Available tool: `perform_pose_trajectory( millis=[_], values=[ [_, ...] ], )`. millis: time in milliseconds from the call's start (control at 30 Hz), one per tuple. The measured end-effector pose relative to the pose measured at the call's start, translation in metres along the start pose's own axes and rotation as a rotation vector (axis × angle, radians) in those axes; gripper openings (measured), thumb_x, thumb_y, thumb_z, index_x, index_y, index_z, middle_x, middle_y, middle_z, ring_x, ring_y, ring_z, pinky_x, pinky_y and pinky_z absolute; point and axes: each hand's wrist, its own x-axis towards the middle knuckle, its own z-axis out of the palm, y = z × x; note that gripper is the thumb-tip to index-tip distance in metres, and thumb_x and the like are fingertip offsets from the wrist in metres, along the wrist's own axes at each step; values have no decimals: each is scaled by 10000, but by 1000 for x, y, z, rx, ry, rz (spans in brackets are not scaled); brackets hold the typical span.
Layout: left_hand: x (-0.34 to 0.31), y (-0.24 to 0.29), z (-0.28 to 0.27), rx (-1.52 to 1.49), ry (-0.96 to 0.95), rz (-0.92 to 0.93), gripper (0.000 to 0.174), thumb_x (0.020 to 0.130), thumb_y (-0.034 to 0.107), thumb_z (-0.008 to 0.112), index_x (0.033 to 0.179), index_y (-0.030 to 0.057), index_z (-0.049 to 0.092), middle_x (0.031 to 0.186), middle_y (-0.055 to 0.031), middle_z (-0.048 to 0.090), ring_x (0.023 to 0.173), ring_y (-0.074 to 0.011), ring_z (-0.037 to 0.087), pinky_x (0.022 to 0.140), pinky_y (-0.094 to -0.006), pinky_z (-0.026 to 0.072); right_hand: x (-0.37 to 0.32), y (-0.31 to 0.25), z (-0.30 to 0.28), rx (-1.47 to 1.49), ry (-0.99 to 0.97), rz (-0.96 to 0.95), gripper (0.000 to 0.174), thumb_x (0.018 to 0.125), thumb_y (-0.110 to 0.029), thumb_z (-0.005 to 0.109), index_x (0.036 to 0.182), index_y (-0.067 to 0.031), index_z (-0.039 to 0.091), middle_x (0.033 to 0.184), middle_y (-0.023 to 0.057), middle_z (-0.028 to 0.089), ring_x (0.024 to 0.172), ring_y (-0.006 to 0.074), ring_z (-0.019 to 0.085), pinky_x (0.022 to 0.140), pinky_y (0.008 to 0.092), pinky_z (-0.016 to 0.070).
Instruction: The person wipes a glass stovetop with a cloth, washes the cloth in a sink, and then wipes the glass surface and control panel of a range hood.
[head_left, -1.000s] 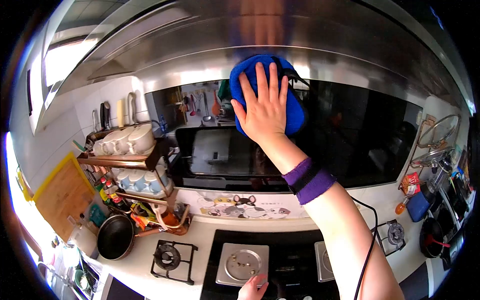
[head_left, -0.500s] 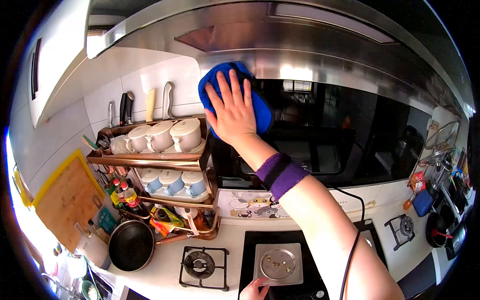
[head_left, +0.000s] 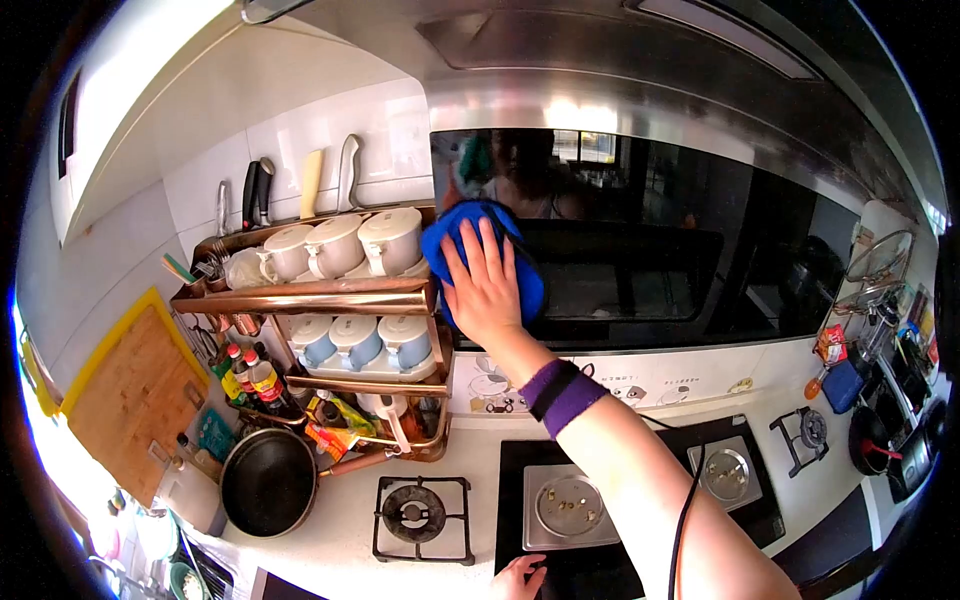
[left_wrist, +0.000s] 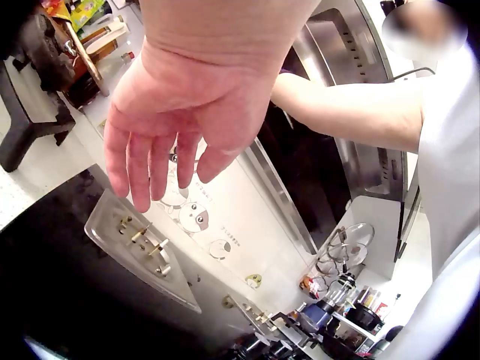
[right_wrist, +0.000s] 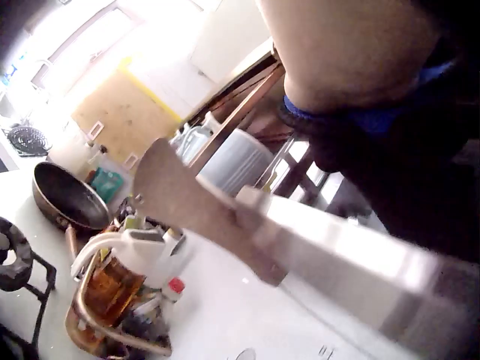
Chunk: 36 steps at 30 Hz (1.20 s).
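The dark glass hood panel (head_left: 680,250) spans the wall. At the panel's left edge, just beside the cup rack (head_left: 300,300), your right hand (head_left: 487,285) presses the blue cloth (head_left: 440,240) flat, fingers straight and spread. Below the panel, your left hand (left_wrist: 176,127) hangs over the burner plate (left_wrist: 139,244), fingers loose, holding nothing.

Bright daylight from the left, glare on steel hood (head_left: 620,90), fisheye-warped edges, blurred right-wrist view

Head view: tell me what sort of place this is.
Most likely a home kitchen: a gas hob, a range hood on which the right hand presses a blue cloth, and a rack of cups.
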Motion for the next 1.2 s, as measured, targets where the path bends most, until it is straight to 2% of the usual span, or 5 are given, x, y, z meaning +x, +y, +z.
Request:
perform_pose_trajectory(
  millis=[367, 500, 800, 1000, 1200],
  values=[
    [-11, 12, -3, 31, -35, 14, 188, 892, 137, 647, 1055, 47, 668, 947, -146, 686, 756, -248, 698, 645, -340, 538, -111, 32, -15, -46, -242, -247, 553, 809, -173, 598, 1355, -133, 516, 1514, 115, 348, 1434, 291, 288, 1061, 551, 345],
    [-18, 12, -3, 9, -37, 25, 174, 892, 134, 648, 1041, 48, 677, 933, -140, 692, 754, -241, 700, 643, -337, 538, -138, 83, -56, -285, -417, 16, 558, 789, -287, 654, 1308, -108, 554, 1506, 134, 353, 1442, 313, 236, 1083, 557, 304],
    [-7, 11, -7, 28, -59, 56, 185, 915, 151, 635, 1060, 44, 672, 988, -145, 687, 798, -252, 701, 661, -326, 541, -87, 80, -68, -158, -284, 62, 564, 920, -348, 521, 1378, -22, 477, 1515, 208, 325, 1455, 366, 194, 1177, 553, 114],
    [9, 23, 6, 44, -94, 21, 184, 914, 166, 637, 1050, 54, 688, 972, -152, 691, 785, -265, 695, 659, -342, 539, -19, 95, -46, 65, -63, -88, 487, 861, -290, 585, 1305, -92, 556, 1407, 156, 452, 1356, 360, 350, 1153, 522, 209],
    [13, 29, 19, 66, -132, 75, 185, 894, 156, 644, 1047, 61, 684, 920, -155, 694, 756, -297, 689, 642, -367, 533, -41, 187, -92, -299, -11, 248, 508, 875, -366, 566, 1285, -67, 558, 1380, 199, 456, 1318, 423, 364, 1148, 539, 207]
  ],
)
